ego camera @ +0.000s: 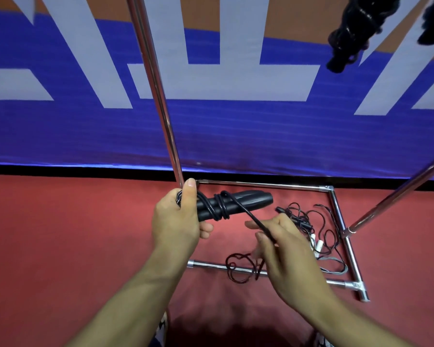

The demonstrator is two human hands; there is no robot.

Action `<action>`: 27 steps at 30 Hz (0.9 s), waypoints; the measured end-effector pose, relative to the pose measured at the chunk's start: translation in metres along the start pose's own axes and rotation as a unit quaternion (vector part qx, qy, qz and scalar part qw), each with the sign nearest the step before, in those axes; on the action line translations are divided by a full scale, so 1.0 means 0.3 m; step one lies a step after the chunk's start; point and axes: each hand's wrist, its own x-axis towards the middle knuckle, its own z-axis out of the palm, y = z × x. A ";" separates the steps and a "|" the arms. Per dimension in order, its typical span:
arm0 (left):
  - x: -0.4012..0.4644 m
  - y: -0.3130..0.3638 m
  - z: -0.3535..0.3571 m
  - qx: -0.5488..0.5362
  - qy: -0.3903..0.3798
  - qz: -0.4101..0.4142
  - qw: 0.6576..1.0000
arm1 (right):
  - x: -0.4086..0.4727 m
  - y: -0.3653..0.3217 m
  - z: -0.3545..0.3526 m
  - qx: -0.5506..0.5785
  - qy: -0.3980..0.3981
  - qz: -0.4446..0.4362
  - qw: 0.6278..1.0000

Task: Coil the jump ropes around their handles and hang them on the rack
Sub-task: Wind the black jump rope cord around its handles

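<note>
Holding the pair of black handles (233, 202) side by side and roughly level, the left hand (179, 219) wraps round their near end, thumb laid along the top, so that the far end stays bare for winding. A few turns of black rope (219, 206) already circle the middle of the handles, just beyond the left fingers (206, 230). From those turns the rope runs down and to the right into the right hand (283, 246), whose thumb and fingers pinch it a little way along; this looks meant to keep the strand taut and to steer each new loop onto the handles. Below the right hand the slack (238, 267) drops to the red floor (60, 234) and lies in loose curls across the front bar of the rack (336, 209). More ropes (308, 221), uncoiled, lie in a tangle inside the rack's base. At the top right a wound bundle (348, 33) hangs down, probably one finished already. Much winding remains, judging by the slack.
</note>
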 end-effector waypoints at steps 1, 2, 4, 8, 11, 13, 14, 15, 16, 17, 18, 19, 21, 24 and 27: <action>-0.002 0.002 0.001 -0.003 -0.002 -0.002 1.000 | -0.007 -0.002 0.001 -0.005 -0.012 -0.011 1.000; -0.001 0.005 0.000 -0.006 -0.002 -0.003 1.000 | -0.011 -0.005 0.002 -0.011 -0.027 -0.019 0.999; 0.003 0.008 0.003 -0.010 0.001 -0.005 1.000 | -0.015 -0.011 -0.005 -0.030 -0.055 -0.029 0.998; -0.003 0.012 0.000 0.009 0.002 0.005 1.000 | -0.010 -0.020 -0.008 -0.075 -0.082 -0.028 0.993; -0.021 0.016 0.000 0.070 0.000 0.051 0.996 | 0.002 0.007 -0.003 -0.098 -0.114 -0.034 0.988; -0.026 0.018 -0.001 0.085 -0.009 0.074 0.994 | 0.006 0.029 -0.004 -0.099 -0.128 -0.036 0.986; -0.025 0.017 0.000 0.081 -0.016 0.076 0.994 | 0.006 0.032 -0.007 -0.101 -0.131 -0.036 0.986; -0.023 0.014 0.001 0.072 -0.020 0.074 0.994 | 0.003 0.031 -0.007 -0.102 -0.133 -0.036 0.985; -0.020 0.010 0.003 0.062 -0.020 0.069 0.995 | -0.001 0.026 -0.005 -0.102 -0.132 -0.042 0.985; -0.017 0.005 0.006 0.052 -0.016 0.066 0.996 | -0.006 0.017 -0.004 -0.105 -0.133 -0.048 0.984; -0.014 -0.001 0.008 0.042 -0.012 0.067 0.997 | -0.011 0.009 -0.001 -0.108 -0.138 -0.050 0.983; -0.013 -0.005 0.011 0.029 -0.007 0.075 0.997 | -0.016 0.001 0.001 -0.109 -0.145 -0.048 0.982; -0.015 -0.003 0.011 -0.002 -0.005 0.099 0.995 | -0.024 -0.009 0.004 -0.108 -0.165 -0.032 0.980; -0.025 -0.001 0.010 -0.018 -0.040 0.136 0.990 | -0.022 0.001 0.002 -0.107 -0.167 -0.017 0.980; -0.037 0.006 0.014 -0.021 -0.096 0.133 0.986 | -0.015 0.021 -0.007 -0.146 -0.160 -0.033 0.976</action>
